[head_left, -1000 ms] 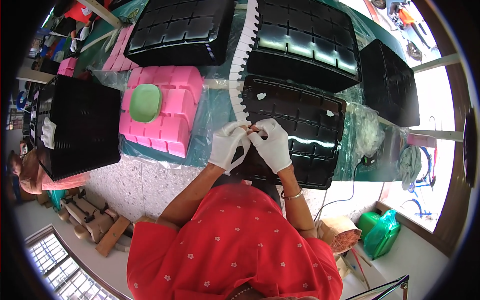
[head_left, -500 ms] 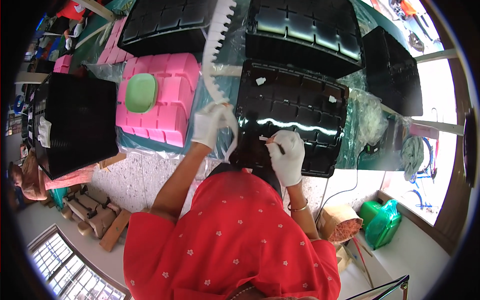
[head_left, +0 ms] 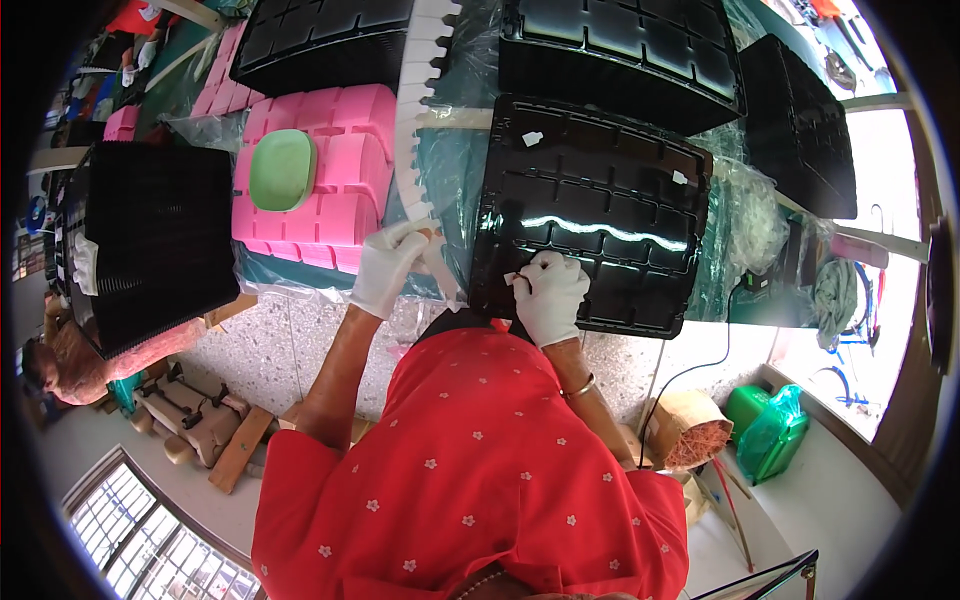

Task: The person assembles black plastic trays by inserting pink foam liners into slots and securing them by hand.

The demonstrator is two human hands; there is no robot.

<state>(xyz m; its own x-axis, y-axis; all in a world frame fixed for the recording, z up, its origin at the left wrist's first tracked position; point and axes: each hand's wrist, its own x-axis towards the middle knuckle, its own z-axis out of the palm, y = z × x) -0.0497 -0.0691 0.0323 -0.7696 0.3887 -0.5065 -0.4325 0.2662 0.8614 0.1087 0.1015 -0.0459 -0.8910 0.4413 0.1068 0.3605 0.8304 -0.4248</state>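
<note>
My left hand, in a white glove, is pinched on a long white label strip with notched edges. The strip runs away up the table, and its short end hangs below my fingers. My right hand, also gloved, is closed over the near left part of a black plastic tray. At its fingertips is a small white label; whether it touches the tray I cannot tell. Two white labels, one at the far left and one at the far right, lie on the tray.
Left of the strip, a green dish rests on pink moulded trays. Black tray stacks stand at far left, far centre and far right. Crumpled clear plastic and a black cable lie to the right.
My left hand has shifted a little left with the strip, whose loose end now hangs straighter. My right hand has moved slightly left and nearer me, the small label at its fingertips.
</note>
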